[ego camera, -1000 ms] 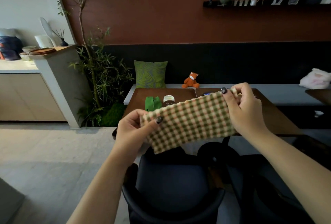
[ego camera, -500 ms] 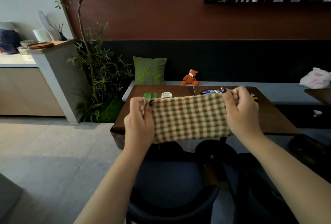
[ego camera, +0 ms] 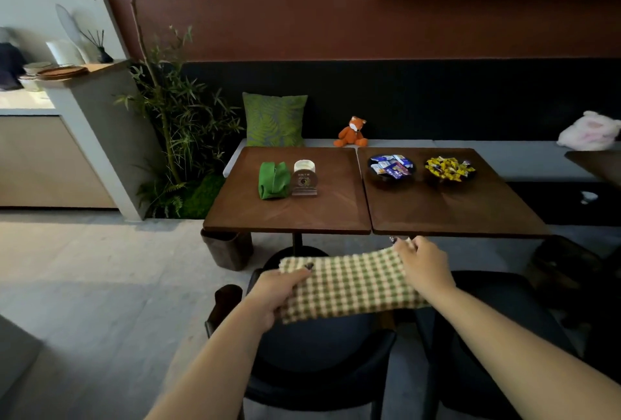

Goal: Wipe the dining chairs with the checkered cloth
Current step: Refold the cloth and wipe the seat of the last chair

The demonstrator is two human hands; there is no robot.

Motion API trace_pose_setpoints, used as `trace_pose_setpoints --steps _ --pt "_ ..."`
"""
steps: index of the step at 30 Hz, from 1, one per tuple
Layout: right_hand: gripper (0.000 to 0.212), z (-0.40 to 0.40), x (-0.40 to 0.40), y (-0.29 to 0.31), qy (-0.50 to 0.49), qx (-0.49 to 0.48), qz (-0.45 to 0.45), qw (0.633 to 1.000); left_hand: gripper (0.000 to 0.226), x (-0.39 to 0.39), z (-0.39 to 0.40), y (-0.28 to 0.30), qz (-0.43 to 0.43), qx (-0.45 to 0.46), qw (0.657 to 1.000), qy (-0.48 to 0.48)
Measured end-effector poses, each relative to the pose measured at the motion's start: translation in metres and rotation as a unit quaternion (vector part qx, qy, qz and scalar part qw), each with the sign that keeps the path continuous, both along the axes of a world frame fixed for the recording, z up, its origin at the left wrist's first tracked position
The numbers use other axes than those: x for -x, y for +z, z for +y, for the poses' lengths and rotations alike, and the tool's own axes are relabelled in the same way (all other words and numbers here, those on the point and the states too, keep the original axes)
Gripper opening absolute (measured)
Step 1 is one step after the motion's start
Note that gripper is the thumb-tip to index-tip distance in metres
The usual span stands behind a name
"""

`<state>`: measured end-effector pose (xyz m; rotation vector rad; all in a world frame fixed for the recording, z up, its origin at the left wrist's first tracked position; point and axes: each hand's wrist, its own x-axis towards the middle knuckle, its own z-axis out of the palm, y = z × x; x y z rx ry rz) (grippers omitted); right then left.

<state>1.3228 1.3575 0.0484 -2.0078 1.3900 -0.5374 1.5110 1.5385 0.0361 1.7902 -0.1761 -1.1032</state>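
Green-and-cream checkered cloth [ego camera: 349, 285], held chest-high a second ago, now hangs just above the dark dining chair [ego camera: 319, 352]; left hand [ego camera: 275, 292] and right hand [ego camera: 423, 261] each keep a pinching grip, so wiping looks imminent.

Open floor is seen to the left of the dark round-backed dining chair [ego camera: 302, 362], so that side can be reached freely. The right side is boxed in by a second dark chair [ego camera: 497, 335] standing just beside it. Ahead, the way is blocked by the edge of the two brown wooden tables [ego camera: 292, 214], with a dark bin [ego camera: 228, 250] tucked under the left corner.
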Motion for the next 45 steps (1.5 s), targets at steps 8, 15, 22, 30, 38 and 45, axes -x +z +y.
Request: trace_pose_setpoints --steps 8,15,22,30,38,45 --pt "0.032 0.036 -0.009 0.067 0.089 0.130 -0.113 0.981 0.020 0.047 -0.037 0.037 -0.149 0.133 0.976 -0.089" --pt "0.013 0.052 0.007 0.030 0.159 -0.020 -0.133 0.978 0.047 0.085 -0.047 0.021 0.022 0.205 0.979 0.006" --pt "0.041 0.017 0.051 -0.030 -0.006 -0.373 -0.235 0.897 0.020 0.111 -0.067 -0.023 -0.048 0.174 0.982 -0.058" --pt "0.010 -0.041 0.098 -0.111 -0.188 -0.285 -0.192 0.920 0.011 0.117 -0.088 -0.131 -0.142 -0.015 0.984 -0.109" --pt "0.025 -0.096 0.071 -0.170 -0.061 -0.050 -0.101 0.992 0.040 0.114 -0.087 -0.220 -0.296 -0.205 0.873 -0.328" --pt "0.033 -0.133 -0.009 -0.230 0.086 -0.014 -0.013 0.996 0.026 0.124 -0.086 -0.233 -0.427 -0.211 0.826 -0.301"
